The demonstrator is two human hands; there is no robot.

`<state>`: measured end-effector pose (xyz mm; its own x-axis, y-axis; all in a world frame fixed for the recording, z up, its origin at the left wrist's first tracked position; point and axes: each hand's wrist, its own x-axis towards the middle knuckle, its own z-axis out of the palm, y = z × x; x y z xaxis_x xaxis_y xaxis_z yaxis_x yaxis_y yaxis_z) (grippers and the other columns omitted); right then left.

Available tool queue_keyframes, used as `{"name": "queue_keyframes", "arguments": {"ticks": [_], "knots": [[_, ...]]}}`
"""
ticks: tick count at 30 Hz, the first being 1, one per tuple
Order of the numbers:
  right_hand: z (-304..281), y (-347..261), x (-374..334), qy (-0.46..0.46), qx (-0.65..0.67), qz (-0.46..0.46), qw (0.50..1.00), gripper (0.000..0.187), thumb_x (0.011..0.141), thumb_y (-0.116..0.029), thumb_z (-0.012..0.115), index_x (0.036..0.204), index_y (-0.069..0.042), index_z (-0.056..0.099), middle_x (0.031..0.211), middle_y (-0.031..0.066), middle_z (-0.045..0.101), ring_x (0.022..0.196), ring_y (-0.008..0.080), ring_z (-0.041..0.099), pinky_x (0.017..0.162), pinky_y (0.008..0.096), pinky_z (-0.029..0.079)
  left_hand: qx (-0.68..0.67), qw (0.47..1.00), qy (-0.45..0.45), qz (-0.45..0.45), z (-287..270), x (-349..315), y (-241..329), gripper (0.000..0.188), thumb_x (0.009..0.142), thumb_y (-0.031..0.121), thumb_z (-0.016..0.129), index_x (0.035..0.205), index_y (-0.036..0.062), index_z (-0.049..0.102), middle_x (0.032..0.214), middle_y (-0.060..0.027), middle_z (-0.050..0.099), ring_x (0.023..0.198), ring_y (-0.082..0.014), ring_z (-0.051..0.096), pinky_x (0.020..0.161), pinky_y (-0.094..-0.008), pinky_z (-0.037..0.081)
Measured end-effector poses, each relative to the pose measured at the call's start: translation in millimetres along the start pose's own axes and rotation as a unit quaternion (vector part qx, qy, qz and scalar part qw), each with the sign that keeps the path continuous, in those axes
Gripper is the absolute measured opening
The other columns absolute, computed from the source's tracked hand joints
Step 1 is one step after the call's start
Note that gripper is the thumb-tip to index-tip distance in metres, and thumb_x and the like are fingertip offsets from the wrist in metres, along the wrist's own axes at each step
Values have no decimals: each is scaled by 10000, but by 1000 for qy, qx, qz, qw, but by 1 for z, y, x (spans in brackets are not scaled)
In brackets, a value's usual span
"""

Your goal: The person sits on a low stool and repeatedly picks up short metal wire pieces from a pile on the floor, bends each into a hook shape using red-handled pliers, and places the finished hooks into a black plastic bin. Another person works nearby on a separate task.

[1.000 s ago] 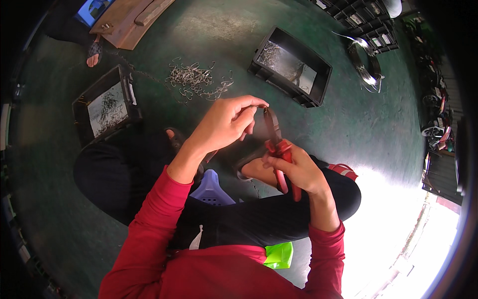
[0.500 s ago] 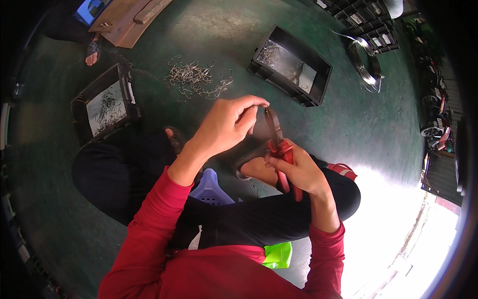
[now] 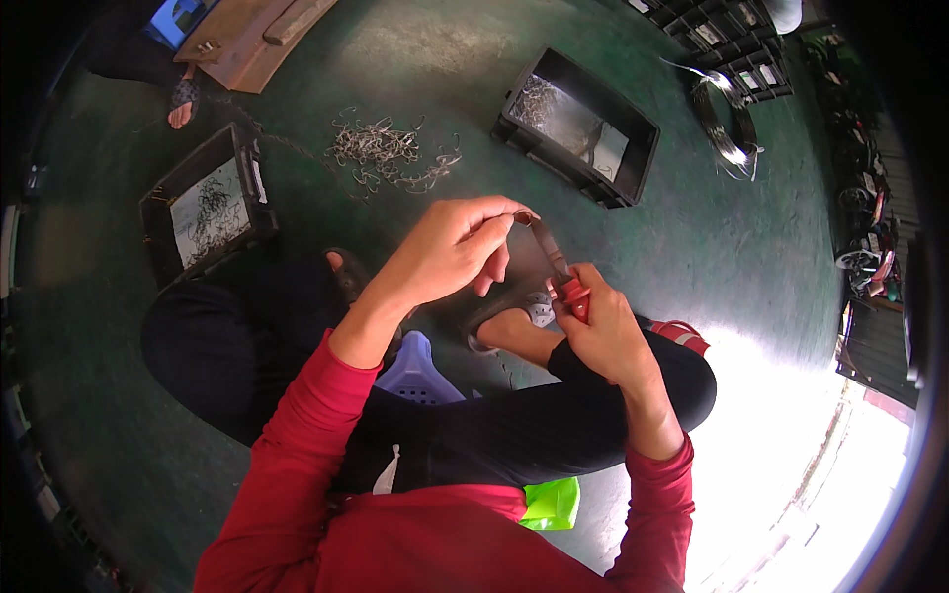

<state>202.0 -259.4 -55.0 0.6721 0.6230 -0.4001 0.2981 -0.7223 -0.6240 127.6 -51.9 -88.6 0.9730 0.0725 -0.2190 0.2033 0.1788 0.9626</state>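
Observation:
My left hand (image 3: 445, 252) is closed in a pinch, thumb and forefinger on a small bent piece of wire (image 3: 522, 216). The wire sits at the jaws of the pliers (image 3: 547, 245); fingers hide most of it. My right hand (image 3: 611, 334) is wrapped round the red handles of those pliers, whose dark jaws point up and left toward the pinch. Beyond my hands, a loose pile of S-shaped wire hooks (image 3: 381, 148) lies on the green floor.
A black crate (image 3: 263, 219) at left holds dark hooks; another crate (image 3: 554, 156) at upper right holds more small metal pieces. A wire coil (image 3: 729, 128) and stacked black crates (image 3: 707, 35) stand far right. Below my hands is a purple plastic stool (image 3: 415, 374). Another person's foot (image 3: 181, 111) shows upper left.
My right hand has turned the pliers, so the handles swing up and away from my leg and the jaws tilt further left. My left hand keeps its pinch, nearly in place.

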Motion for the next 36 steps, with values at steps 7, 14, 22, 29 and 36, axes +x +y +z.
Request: {"name": "queue_keyframes", "arguments": {"ticks": [7, 14, 22, 29, 36], "knots": [[-6, 3, 0, 34, -96, -3, 995, 337, 751, 6, 577, 1077, 39, 498, 991, 262, 639, 949, 455, 612, 804, 476, 492, -73, 996, 8, -58, 9, -2, 1, 315, 1007, 141, 417, 1211, 16, 622, 601, -9, 562, 455, -65, 497, 418, -213, 392], [-7, 2, 2, 80, -171, -24, 982, 318, 738, 3, 595, 1042, 14, 500, 985, 206, 639, 928, 402, 628, 793, 482, 500, -110, 992, 25, -57, 13, -3, 5, 325, 1003, 159, 424, 1217, 11, 621, 594, 9, 530, 451, -48, 457, 405, -198, 345], [-3, 4, 8, 133, -235, -55, 961, 298, 732, 9, 614, 1007, -33, 509, 940, 144, 625, 910, 343, 620, 759, 463, 476, -130, 989, 42, -62, 13, -3, 7, 331, 1001, 163, 425, 1224, 14, 620, 597, 19, 506, 449, -42, 425, 404, -196, 325], [0, 5, 15, 179, -315, -94, 927, 304, 729, -1, 632, 1003, -53, 509, 969, 131, 611, 911, 335, 614, 762, 464, 473, -154, 985, 45, -70, 8, 0, 1, 332, 1004, 159, 423, 1241, 20, 609, 614, 11, 519, 468, -48, 441, 418, -200, 344], [-35, 1, 25, -95, -23, -21, 995, 324, 859, -143, 618, 1132, 1, 519, 866, 171, 663, 790, 309, 647, 716, 384, 488, -205, 977, -25, -51, -1, 10, -5, 373, 1020, 173, 420, 1342, 7, 512, 699, -30, 600, 497, -75, 514, 430, -202, 389]]}}
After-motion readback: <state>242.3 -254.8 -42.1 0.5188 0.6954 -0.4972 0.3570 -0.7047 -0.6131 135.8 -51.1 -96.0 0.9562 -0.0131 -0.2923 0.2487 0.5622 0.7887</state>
